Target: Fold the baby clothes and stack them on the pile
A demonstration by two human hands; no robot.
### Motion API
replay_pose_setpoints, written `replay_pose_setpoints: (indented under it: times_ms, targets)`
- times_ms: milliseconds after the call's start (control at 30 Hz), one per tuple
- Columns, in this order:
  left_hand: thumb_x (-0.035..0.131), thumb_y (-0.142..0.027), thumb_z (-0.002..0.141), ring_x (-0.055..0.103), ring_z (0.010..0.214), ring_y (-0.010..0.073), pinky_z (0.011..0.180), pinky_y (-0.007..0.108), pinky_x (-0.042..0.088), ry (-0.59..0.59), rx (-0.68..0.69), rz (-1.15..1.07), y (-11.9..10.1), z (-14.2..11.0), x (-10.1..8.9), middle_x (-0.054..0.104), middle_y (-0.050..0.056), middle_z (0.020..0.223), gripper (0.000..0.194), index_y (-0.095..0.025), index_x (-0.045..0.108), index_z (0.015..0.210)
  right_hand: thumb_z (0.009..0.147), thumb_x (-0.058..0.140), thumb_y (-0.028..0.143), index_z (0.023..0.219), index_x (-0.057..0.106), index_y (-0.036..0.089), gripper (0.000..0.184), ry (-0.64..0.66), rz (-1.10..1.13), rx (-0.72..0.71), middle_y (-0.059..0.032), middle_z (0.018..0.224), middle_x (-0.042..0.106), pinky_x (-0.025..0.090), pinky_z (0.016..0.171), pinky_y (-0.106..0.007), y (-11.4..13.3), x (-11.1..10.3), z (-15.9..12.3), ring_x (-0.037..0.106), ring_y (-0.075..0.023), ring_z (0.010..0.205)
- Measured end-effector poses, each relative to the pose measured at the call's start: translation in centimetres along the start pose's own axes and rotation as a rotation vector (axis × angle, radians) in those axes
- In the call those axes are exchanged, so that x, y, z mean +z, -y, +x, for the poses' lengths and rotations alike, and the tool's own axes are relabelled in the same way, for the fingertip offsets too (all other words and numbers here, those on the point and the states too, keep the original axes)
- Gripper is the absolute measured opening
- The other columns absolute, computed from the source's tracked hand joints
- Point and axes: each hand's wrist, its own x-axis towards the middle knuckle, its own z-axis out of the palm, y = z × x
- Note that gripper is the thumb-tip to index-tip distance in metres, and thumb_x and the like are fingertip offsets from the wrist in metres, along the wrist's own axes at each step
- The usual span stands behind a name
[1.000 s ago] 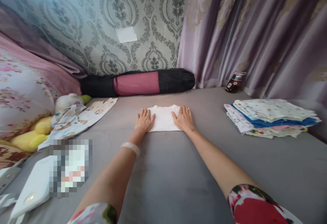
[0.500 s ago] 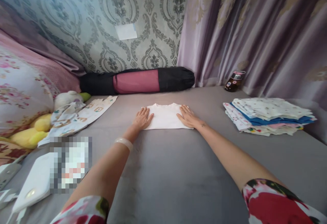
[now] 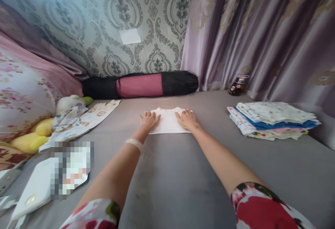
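A small white shirt (image 3: 168,121), its neckline at the far edge, lies folded flat on the grey bed sheet (image 3: 172,173). My left hand (image 3: 149,121) rests on its left side, fingers spread and thumb pointing inward. On the right side of the shirt lies my right hand (image 3: 186,119), also with fingers apart and palm down. Neither hand grips the cloth; both press on top of it. The parts of the shirt under my palms are hidden.
To the right sits a stack of folded clothes (image 3: 272,117). A dark bottle (image 3: 238,85) stands behind it by the curtain. A black and pink rolled bag (image 3: 140,85) lies along the wall. At left are patterned clothing (image 3: 86,119), plush toys (image 3: 31,140) and a white device (image 3: 36,187).
My right hand has slid inward to the left across the shirt. My left hand has shifted slightly to the right. The view has tilted a little.
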Motion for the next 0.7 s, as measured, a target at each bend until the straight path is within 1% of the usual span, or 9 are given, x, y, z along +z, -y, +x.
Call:
replay_pose_setpoints:
  times_ms: [67,133,200,267,400,467,533,633,700]
  targets:
    - [0.021,-0.055,0.095,0.037,0.133,0.0333,0.109,0.059,0.022,-0.064,-0.058,0.022,-1.0,0.0,0.6,0.051,0.023,0.135,0.064,-0.01,0.054,0.126,0.096,0.025,0.052,0.127,0.053,-0.005,0.072,-0.057,0.011,0.093,-0.0295,0.137,0.047,0.022,0.109,-0.043,1.4,0.5,-0.1,0.037,-0.0335,0.134]
    - [0.021,-0.053,0.095,0.033,0.137,0.0339,0.112,0.055,0.02,-0.123,-0.089,0.018,-1.7,-0.2,1.3,0.046,0.025,0.14,0.066,-0.005,0.049,0.131,0.096,0.027,0.049,0.131,0.048,-0.008,0.069,-0.122,0.03,0.14,-0.0296,0.142,0.041,0.018,0.111,-0.045,2.0,1.2,-0.4,0.03,-0.0347,0.138]
    - [0.02,-0.052,0.095,0.03,0.139,0.0339,0.113,0.054,0.02,-0.148,-0.095,-0.003,-1.8,-0.3,1.9,0.043,0.024,0.144,0.067,-0.005,0.046,0.135,0.096,0.029,0.044,0.132,0.046,-0.008,0.066,-0.17,0.054,0.138,-0.0287,0.144,0.039,0.015,0.112,-0.045,2.1,1.8,-0.7,0.027,-0.0346,0.139]
    - [0.02,-0.052,0.095,0.03,0.14,0.0337,0.113,0.054,0.019,-0.159,-0.092,-0.014,-1.8,-0.3,2.3,0.042,0.023,0.145,0.067,-0.006,0.045,0.137,0.096,0.03,0.043,0.131,0.048,-0.006,0.063,-0.194,0.072,0.124,-0.0278,0.143,0.041,0.016,0.112,-0.045,1.9,2.2,-0.8,0.028,-0.0342,0.138]
    - [0.018,-0.05,0.097,0.027,0.142,0.031,0.115,0.054,0.016,-0.19,-0.074,-0.018,-1.7,-0.5,2.1,0.038,0.019,0.149,0.064,-0.008,0.043,0.139,0.096,0.031,0.043,0.133,0.047,-0.002,0.061,-0.238,0.072,0.108,-0.0265,0.144,0.041,0.015,0.112,-0.048,1.8,2.3,-0.9,0.029,-0.0335,0.138]
    - [0.016,-0.048,0.097,0.022,0.144,0.0285,0.116,0.054,0.011,-0.224,-0.027,-0.017,-1.9,-0.8,1.8,0.033,0.017,0.152,0.063,-0.011,0.039,0.143,0.097,0.029,0.041,0.137,0.044,0.001,0.058,-0.287,0.059,0.051,-0.0235,0.148,0.037,0.011,0.113,-0.049,1.9,2.2,-1.0,0.026,-0.0316,0.14]
    - [0.016,-0.047,0.098,0.018,0.145,0.0264,0.117,0.053,0.007,-0.252,0.055,-0.017,-2.2,-1.1,1.5,0.029,0.012,0.155,0.061,-0.015,0.035,0.146,0.098,0.028,0.038,0.14,0.043,0.007,0.054,-0.308,0.05,-0.057,-0.0181,0.152,0.033,0.007,0.115,-0.048,2.1,2.1,-1.1,0.021,-0.0283,0.142]
    - [0.018,-0.046,0.098,0.016,0.146,0.0253,0.118,0.052,0.006,-0.202,0.2,-0.019,-2.3,-1.3,1.2,0.029,0.007,0.156,0.057,-0.021,0.035,0.146,0.099,0.026,0.036,0.141,0.044,0.013,0.051,-0.226,0.072,-0.193,-0.0101,0.153,0.034,0.011,0.116,-0.042,2.0,2.2,-1.0,0.022,-0.0229,0.143]
    - [0.02,-0.044,0.098,0.021,0.145,0.025,0.118,0.049,0.011,-0.116,0.275,-0.024,-2.1,-1.1,1.0,0.032,0.006,0.155,0.054,-0.022,0.037,0.145,0.1,0.025,0.036,0.14,0.046,0.015,0.05,-0.134,0.093,-0.206,-0.0076,0.151,0.039,0.016,0.115,-0.038,1.7,2.3,-0.8,0.028,-0.0207,0.14]
